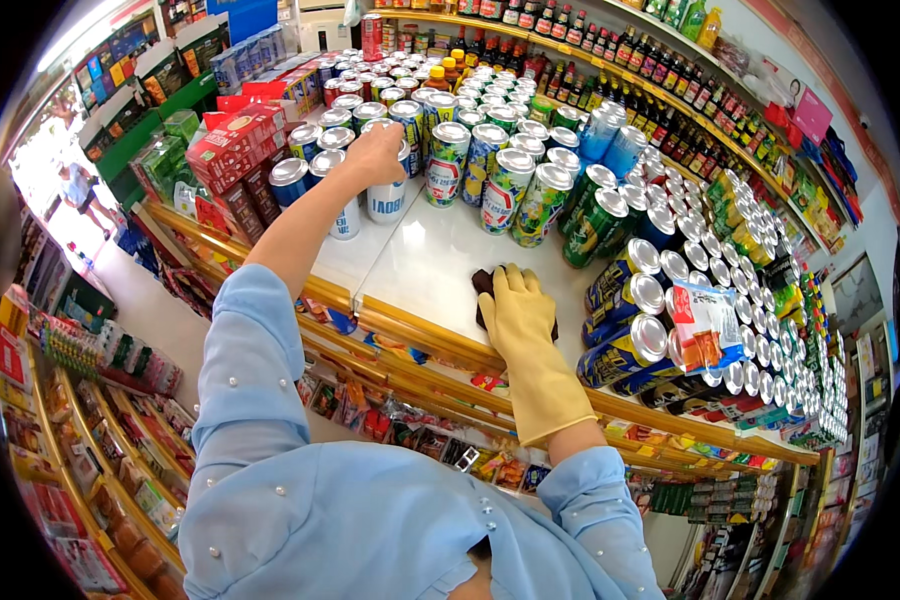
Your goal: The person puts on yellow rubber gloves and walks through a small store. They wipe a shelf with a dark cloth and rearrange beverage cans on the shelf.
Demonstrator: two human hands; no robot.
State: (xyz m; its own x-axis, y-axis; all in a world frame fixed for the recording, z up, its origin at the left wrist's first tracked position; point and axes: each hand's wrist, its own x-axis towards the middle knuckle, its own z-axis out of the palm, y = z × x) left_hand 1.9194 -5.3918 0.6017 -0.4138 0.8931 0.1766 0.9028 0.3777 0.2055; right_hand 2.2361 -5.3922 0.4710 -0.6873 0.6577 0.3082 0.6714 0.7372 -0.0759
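My bare left hand (375, 157) reaches over the front of the can rows, its fingers closed round the top of a white can (386, 200) with blue lettering. Another white can (345, 220) stands just left of it. In a yellow rubber glove, my right hand (520, 303) presses a dark cloth (484, 283) against the white shelf top (425, 270). Most of the cloth is hidden under the glove. Green-and-white cans (505, 192) stand upright behind the bare patch of shelf. Dark blue cans with yellow (625, 340) are to the right of the glove.
Red boxes (235, 145) are stacked at the left of the shelf top. A snack packet (708, 325) lies on the cans at right. Yellow edging (430, 345) runs along the front. Bottles (650, 75) line the back wall shelves. Someone (80, 190) is outside at far left.
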